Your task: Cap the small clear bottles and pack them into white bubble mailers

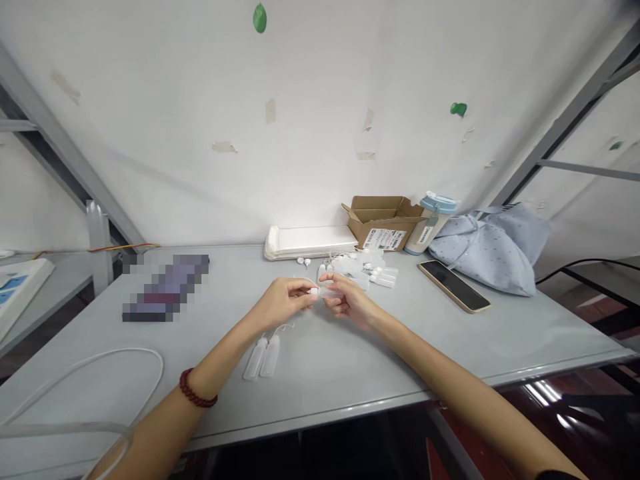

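Above a grey worktop (360, 363), a small translucent bottle (329, 293) sits between the left hand (286, 299), whose grip pinches its white cap (314, 291), and the right hand (353, 302), pinching its body. Two bottles (271, 357) lie nearer the camera; others (386, 276) heap before a cardboard box (384, 233).

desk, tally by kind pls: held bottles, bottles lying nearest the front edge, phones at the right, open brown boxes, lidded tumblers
Held bottle: 1
Bottles lying nearest the front edge: 2
Phone: 1
Open brown box: 1
Lidded tumbler: 1
Total: 6
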Demonstrator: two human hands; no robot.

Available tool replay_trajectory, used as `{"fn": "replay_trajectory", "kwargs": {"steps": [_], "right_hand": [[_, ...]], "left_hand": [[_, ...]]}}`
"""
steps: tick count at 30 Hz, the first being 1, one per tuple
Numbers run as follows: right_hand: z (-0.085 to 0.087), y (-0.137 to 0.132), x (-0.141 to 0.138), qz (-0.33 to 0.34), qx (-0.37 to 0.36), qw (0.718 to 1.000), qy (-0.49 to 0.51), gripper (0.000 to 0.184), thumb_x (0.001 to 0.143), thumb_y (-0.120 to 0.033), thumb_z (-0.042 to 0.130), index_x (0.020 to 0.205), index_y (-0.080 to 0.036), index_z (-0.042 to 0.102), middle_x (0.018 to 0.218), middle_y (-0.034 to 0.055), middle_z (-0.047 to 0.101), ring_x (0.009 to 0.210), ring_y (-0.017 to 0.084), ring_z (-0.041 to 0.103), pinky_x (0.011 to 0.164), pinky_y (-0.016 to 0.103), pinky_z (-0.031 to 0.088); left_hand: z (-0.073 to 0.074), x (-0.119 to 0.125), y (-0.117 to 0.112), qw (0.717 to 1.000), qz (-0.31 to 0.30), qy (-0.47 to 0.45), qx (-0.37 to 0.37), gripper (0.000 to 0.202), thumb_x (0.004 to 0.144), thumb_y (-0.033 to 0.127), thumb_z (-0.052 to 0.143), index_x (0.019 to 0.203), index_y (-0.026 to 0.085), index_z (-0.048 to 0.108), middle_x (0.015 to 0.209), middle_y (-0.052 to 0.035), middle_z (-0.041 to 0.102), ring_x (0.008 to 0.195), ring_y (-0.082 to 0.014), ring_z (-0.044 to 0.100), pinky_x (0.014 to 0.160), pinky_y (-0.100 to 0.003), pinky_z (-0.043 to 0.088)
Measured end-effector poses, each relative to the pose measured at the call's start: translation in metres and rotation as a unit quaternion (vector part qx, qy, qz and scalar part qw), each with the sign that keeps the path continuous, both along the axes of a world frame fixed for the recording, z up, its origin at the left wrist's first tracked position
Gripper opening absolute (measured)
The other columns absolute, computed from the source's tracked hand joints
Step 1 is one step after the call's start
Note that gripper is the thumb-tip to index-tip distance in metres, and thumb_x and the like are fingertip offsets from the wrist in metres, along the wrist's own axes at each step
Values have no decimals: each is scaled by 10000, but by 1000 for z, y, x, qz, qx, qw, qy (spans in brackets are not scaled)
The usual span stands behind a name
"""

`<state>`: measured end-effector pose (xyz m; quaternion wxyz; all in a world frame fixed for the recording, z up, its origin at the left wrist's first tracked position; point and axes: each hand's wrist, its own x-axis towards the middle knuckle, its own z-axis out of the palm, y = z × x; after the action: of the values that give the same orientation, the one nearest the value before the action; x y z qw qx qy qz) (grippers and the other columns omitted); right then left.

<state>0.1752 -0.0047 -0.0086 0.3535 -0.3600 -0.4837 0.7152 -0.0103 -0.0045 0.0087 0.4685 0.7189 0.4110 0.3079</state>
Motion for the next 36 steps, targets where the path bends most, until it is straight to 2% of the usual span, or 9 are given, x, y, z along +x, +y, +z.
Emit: {"fn": "replay_trajectory", "kwargs": {"steps": [3, 8, 10, 15, 19, 23, 26, 32, 36], "right_hand": [[-1, 0, -1, -3, 2, 1000, -1, 209, 772, -330, 484, 938, -241, 393, 507, -112, 231, 441, 56, 132, 432, 176, 138], [-1, -1, -2, -13, 20, 1000, -6, 214, 765, -326, 504, 931, -237, 403, 509, -112, 224, 430, 55, 157, 422, 178, 148], [-1, -1, -1, -14, 23, 1000, -9, 202, 769, -318, 499, 926, -236, 403, 503, -112, 225, 430, 57, 159, 422, 177, 148], [-1, 0, 0, -8, 11, 1000, -8, 197, 770, -327, 494, 912, -235, 393, 495, -111, 244, 424, 56, 156, 425, 173, 151], [-1, 1, -1, -12, 16, 1000, -5, 197, 766, -328, 499, 899, -232, 390, 486, -114, 232, 420, 53, 147, 427, 173, 140], [-1, 0, -1, -8, 20, 1000, -8, 185, 780, -328, 487, 905, -236, 386, 485, -112, 246, 423, 55, 155, 430, 177, 144], [-1, -1, -1, -2, 12, 1000, -13, 184, 777, -328, 486, 898, -237, 381, 485, -113, 241, 421, 56, 152, 428, 177, 145], [1, -1, -1, -5, 8, 1000, -11, 190, 766, -323, 494, 887, -238, 375, 484, -117, 222, 420, 58, 152, 429, 176, 145], [1, -1, -1, -5, 18, 1000, -5, 188, 770, -328, 487, 891, -236, 377, 491, -113, 243, 424, 57, 153, 429, 179, 144]], "left_hand": [[-2, 0, 1, 999, -27, -14, -36, 347, 788, 463, 543, 806, 139, 665, 738, -39, 634, 665, -154, 594, 669, -285, 476], [-6, -1, 2, 989, -19, 1, -149, 474, 794, 563, 483, 693, 121, 622, 586, -30, 586, 498, -132, 558, 518, -272, 454], [-7, 0, 1, 990, -23, 2, -136, 442, 787, 537, 506, 676, 125, 618, 552, -16, 562, 491, -130, 544, 498, -262, 438], [-7, 3, -2, 1000, 3, 17, -14, 252, 739, 389, 596, 752, 147, 663, 565, 26, 521, 556, -117, 520, 557, -242, 432], [-6, 2, 0, 999, 2, 5, -43, 317, 712, 420, 626, 870, 148, 662, 652, 15, 567, 571, -118, 536, 571, -253, 447], [-5, -1, 3, 995, -3, 2, -99, 454, 775, 555, 511, 640, 129, 594, 564, -17, 563, 509, -123, 537, 522, -255, 439], [-5, -3, 4, 991, -7, -12, -130, 473, 766, 568, 517, 584, 135, 567, 549, -18, 553, 507, -119, 529, 513, -250, 437], [-5, -2, 3, 998, 5, -27, -56, 323, 704, 448, 640, 775, 135, 669, 649, -23, 602, 597, -138, 545, 614, -283, 460], [-7, -1, 3, 997, 21, -37, -62, 349, 705, 471, 637, 820, 143, 676, 687, -28, 615, 623, -143, 556, 594, -274, 456]]}}
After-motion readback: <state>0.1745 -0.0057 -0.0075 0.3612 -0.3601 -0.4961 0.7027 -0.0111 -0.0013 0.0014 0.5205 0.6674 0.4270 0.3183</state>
